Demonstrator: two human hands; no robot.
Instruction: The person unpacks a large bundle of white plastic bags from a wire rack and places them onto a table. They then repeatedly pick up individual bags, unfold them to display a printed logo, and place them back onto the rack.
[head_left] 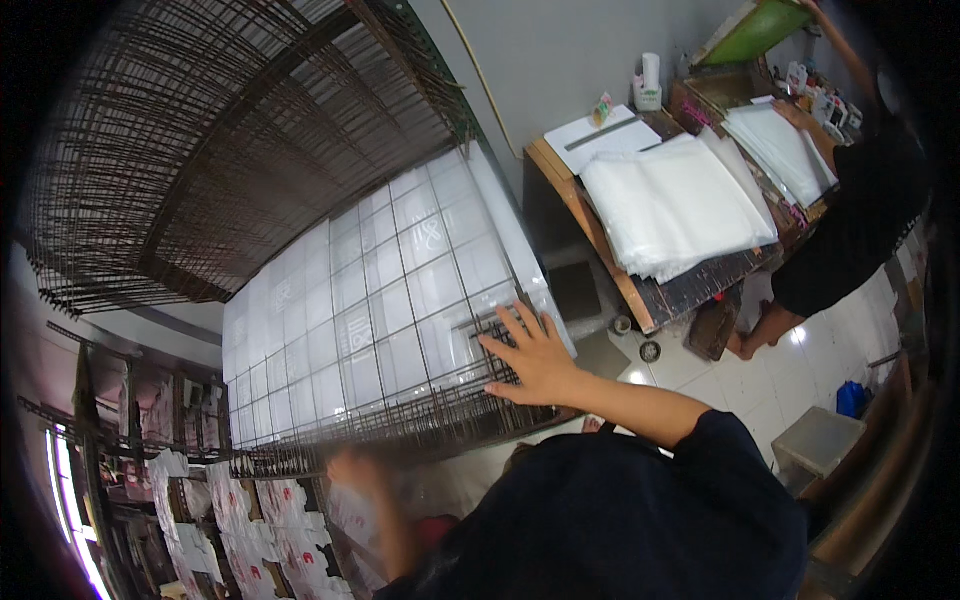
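Note:
My right hand (538, 362) lies with fingers spread on the near right corner of a wire drying rack (455, 410), touching its metal rods. My left hand (358, 470) is smeared by motion just below the rack's near edge; its fingers cannot be made out. Beneath the wire grid lie pale translucent plastic sheets (395, 290) with white printed marks. Several more wire shelves (200, 130) of the rack are tilted up at the far left.
At the right, a stack of translucent plastic sheets (675, 205) covers a worn wooden table (648, 310). A co-worker in dark clothes (850, 220) touches other sheets (775, 150) under a raised green framed screen (755, 35). Printed white bags (245, 520) hang or lie at lower left.

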